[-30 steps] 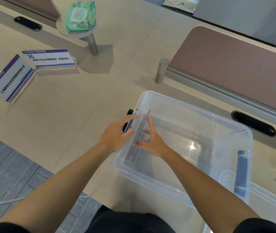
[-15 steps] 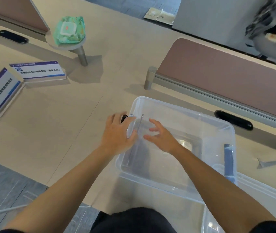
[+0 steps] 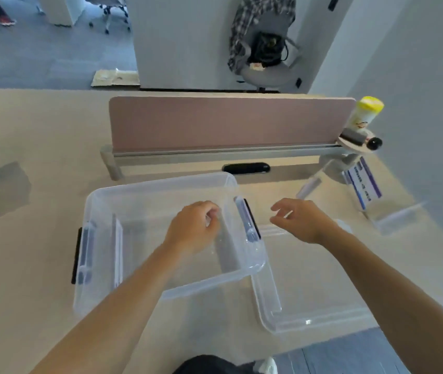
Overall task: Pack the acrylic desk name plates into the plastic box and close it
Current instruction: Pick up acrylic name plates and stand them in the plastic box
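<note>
Clear acrylic plate (image 3: 118, 247) already stands against the left wall inside your plastic box (image 3: 161, 184). Your left hand (image 3: 193, 228) is over the box's right side with its fingers curled, and I can't tell if they pinch anything. Your right hand (image 3: 301, 220) hovers empty and loosely spread over the lid (image 3: 309, 319), which lies beside the box. A printed name plate (image 3: 363, 184) and a bare plate (image 3: 396, 218) are still out on the desk (image 3: 39, 238). Box not closed.

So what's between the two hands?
The end wall of the plastic box, with its latch, in the head view: left hand over the box, right hand outside.
</note>
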### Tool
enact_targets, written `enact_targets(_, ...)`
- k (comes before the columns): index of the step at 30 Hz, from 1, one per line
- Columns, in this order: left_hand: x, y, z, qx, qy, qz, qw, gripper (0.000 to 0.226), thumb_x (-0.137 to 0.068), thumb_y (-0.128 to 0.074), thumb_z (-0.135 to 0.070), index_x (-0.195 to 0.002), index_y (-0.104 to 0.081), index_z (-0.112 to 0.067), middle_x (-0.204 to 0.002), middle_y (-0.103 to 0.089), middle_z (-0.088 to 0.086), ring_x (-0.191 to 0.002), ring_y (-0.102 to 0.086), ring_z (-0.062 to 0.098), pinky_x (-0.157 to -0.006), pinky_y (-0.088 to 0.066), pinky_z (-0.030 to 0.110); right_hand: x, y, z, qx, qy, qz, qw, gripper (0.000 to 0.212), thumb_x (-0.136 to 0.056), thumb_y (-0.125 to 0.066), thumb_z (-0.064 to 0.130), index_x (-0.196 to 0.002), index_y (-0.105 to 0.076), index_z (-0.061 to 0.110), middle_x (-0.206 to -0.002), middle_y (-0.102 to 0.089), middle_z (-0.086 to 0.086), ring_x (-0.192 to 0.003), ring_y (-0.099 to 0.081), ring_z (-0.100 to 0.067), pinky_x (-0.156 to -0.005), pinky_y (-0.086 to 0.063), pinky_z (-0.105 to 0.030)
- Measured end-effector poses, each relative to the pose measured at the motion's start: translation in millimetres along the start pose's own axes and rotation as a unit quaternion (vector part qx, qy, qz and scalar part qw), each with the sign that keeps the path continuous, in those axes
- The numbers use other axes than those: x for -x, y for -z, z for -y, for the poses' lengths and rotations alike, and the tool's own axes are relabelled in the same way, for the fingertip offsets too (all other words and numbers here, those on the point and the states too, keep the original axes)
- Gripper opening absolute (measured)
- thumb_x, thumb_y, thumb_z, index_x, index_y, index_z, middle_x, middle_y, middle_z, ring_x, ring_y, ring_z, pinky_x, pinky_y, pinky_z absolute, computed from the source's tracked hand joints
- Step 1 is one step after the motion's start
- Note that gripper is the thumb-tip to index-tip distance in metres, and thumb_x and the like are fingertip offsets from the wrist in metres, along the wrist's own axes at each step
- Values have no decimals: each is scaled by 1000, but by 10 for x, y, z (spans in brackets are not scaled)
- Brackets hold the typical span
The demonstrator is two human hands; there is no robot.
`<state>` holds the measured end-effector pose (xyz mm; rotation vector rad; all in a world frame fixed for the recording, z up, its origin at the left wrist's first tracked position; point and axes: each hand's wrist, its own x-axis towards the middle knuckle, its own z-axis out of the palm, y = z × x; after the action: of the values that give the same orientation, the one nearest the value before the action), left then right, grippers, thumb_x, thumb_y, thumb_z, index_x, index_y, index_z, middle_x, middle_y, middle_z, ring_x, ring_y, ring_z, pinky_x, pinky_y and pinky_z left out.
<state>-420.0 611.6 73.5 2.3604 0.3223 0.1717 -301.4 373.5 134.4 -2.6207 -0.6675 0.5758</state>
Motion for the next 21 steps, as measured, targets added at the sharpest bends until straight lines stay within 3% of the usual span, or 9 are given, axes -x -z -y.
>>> enact_targets(4, -159, -497, -683, -16, -1, 48, 999, 25, -92, -53, -30, -112, -66, -27, -104, -69, -9, -93, -63, 12, -83, -53, 32, 413, 385, -873, -6, -19, -29, 999, 35, -93, -64, 41, -123, -65, 22, -110, -69, 2, -90, -63, -15, -82, -45, -27)
enact_targets(9, -309, -1043, -1454, -17, -10, 79, 997, 21, -92, -54, -31, -108, -67, -30, -99, -67, -12, -91, -64, 9, -83, -54, 31, 751, 815, -1720, 1, -45, -47, 998, 35, -93, -64, 42, -122, -64, 22, -103, -65, 8, -94, -65, -16, -88, -53, -34)
enact_targets(16, -614, -1638, -2081, -3, -42, 114, 993, 20, -89, -55, -33, -106, -67, -31, -101, -68, -11, -87, -64, 10, -82, -55, 33, 932, 1263, -2448, 17, -111, -80, 990, 34, -93, -64, 42, -120, -66, 22, -105, -68, 5, -95, -62, -17, -85, -46, -29)
enact_targets(21, -974, -2152, -2404, 38, -82, 150, 985, 24, -90, -53, -33, -110, -66, -27, -101, -68, -10, -90, -64, 13, -84, -55, 36, 1000, 1523, -2806, 49, -178, -94, 978, 35, -95, -62, 41, -123, -65, 21, -113, -69, 3, -102, -63, -19, -94, -50, -38)
